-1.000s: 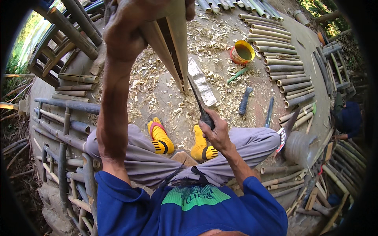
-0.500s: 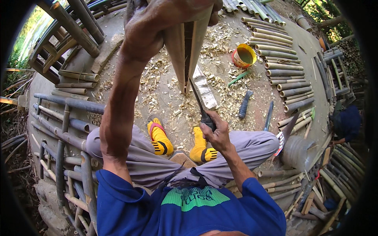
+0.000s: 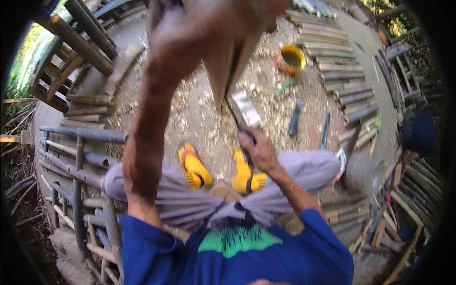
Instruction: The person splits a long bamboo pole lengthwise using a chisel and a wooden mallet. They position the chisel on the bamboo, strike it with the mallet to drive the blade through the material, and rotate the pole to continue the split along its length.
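Observation:
Raised close to the camera, my left hand (image 3: pixel 213 33) is wrapped around the upper part of a split bamboo piece (image 3: pixel 216 80), pale with a dark gap down its middle. Motion smears this hand, and its grip covers the bamboo's top. My right hand (image 3: pixel 259 149) grips the dark handle of a narrow-bladed knife (image 3: pixel 232 110), low in front of me. The blade's tip meets the bamboo's lower end, or lies right beside it; blur hides which. Below are my feet in yellow socks (image 3: pixel 195 168), between my bent knees.
Wood shavings (image 3: pixel 190 114) litter the ground. Ahead to the right lie a yellow-red bucket (image 3: pixel 290 60), a dark-handled tool (image 3: pixel 296 118) and a long blue-grey tool (image 3: pixel 325 130). Rows of cut bamboo (image 3: pixel 344 76) line the right; bamboo frames (image 3: pixel 80 147) stand left. A person (image 3: pixel 420 133) is far right.
The whole view has shifted slightly and blurred. My right hand has tilted the knife's handle a little lower. Both hands keep their hold.

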Tool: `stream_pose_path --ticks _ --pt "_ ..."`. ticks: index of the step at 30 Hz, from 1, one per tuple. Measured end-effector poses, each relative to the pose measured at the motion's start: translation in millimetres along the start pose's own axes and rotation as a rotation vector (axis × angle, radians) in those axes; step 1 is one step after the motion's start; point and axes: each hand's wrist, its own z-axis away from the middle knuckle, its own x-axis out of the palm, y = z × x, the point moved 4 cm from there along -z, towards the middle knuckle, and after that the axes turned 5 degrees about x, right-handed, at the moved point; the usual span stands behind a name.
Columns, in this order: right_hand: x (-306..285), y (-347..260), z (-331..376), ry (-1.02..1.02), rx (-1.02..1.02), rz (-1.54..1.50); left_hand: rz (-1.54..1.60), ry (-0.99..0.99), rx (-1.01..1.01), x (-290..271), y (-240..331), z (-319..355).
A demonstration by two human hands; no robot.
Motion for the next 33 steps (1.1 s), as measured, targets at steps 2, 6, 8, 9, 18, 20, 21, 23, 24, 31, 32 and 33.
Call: stream_pose_path --ticks 2,6,8,9,18,20,21,23,24,31,32,33 --pt "-8.4 -35.1 13.0 0.008 -0.025 -0.179 -0.043 -0.068 0.019 -4.5 -11.4 6.7" --pt "0.3 14.1 -6.0 0.218 -0.302 -0.087 -0.044 -0.114 0.051 -3.5 -19.6 1.7" --pt "-7.9 63.5 -20.3 0.043 0.136 0.021 -0.034 -0.104 0.066 -9.8 -23.7 2.8" --pt "-0.7 40.5 -16.4 0.007 0.098 -0.044 -0.047 -0.076 0.020 -11.6 -21.6 5.4" --pt "17.9 79.4 -18.1 -0.013 0.270 0.015 -0.230 0.162 -0.181 -14.4 6.8 11.5" --pt "2.4 110.6 1.6 0.129 -0.067 0.254 -0.175 0.074 -0.108 -19.1 1.4 10.9" --pt "3.1 89.0 -0.2 0.115 0.080 0.102 -0.130 0.066 -0.087 -19.7 -2.2 14.4" --pt "11.8 45.0 17.8 0.075 0.295 -0.071 -0.083 0.072 -0.042 -21.1 0.4 18.9" --pt "8.7 32.4 17.2 0.110 0.208 -0.004 -0.136 0.087 -0.026 -19.2 0.7 20.9" --pt "7.9 -1.6 24.9 0.238 -0.208 0.164 -0.471 0.268 0.103 -8.7 7.4 18.9" --pt "6.8 -4.9 26.7 0.253 -0.231 0.155 -0.505 0.284 0.109 -6.9 8.3 18.4" --pt "5.5 -9.0 28.7 0.268 -0.254 0.146 -0.524 0.274 0.120 -5.9 7.3 18.4"
